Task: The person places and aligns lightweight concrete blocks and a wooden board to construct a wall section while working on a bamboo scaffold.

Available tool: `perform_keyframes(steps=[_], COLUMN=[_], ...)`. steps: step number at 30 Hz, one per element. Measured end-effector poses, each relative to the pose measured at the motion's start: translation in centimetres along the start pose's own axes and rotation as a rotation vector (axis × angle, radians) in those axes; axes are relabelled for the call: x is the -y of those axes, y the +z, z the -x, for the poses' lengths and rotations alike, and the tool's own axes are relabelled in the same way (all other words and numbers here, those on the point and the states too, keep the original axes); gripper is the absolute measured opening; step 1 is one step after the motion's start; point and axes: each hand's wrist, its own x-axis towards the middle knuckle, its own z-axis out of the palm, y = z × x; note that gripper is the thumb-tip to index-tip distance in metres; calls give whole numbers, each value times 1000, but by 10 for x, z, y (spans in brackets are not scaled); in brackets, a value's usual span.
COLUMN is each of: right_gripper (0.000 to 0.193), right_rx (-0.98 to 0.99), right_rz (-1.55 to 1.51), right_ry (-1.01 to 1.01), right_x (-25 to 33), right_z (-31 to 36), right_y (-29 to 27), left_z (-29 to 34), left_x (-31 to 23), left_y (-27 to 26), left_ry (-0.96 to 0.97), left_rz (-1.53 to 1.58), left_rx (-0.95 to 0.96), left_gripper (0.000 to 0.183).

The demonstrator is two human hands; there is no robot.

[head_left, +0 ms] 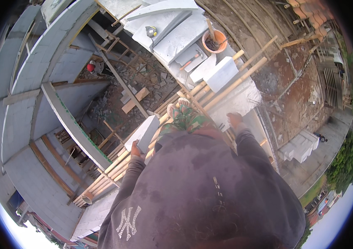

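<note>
My left hand (135, 148) grips the lower end of a pale grey lightweight concrete block (144, 132), held tilted beside my left thigh above the bamboo poles. Away from my body on the right, my right hand (235, 119) hangs over the pale top of a wall (236, 99). Its fingers look loosely apart, with nothing visible in them. Ahead of my feet, another white block (223, 74) rests by the poles. Just beyond lie a hammer with an orange handle (189, 61), an orange bucket (214, 46) with a stick in it, and a tape measure (150, 31).
I stand on a walkway of bamboo poles (201, 93), high above a rubble-strewn floor (153, 81) on the left. A person in a red helmet (91, 67) is down there. Large pale slabs (180, 35) lie ahead; white blocks (300, 145) are stacked below right.
</note>
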Motion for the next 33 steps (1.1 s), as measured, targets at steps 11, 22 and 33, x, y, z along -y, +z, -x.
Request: perform_keyframes(steps=[11,22,33], right_gripper=[56,79,94], right_rx=[328,575,369], right_rz=[702,1319,1241], right_ry=[-303,-108,-163], right_x=[23,-32,-77], right_z=[72,89,75], right_y=[130,183,203], left_z=[-36,-133,-267], left_x=[-43,-91,-151], left_y=[102,303,482], left_ry=[-16,124,295], left_rz=[-118,-134,-29], left_rx=[69,274,534], left_gripper=[61,67,46])
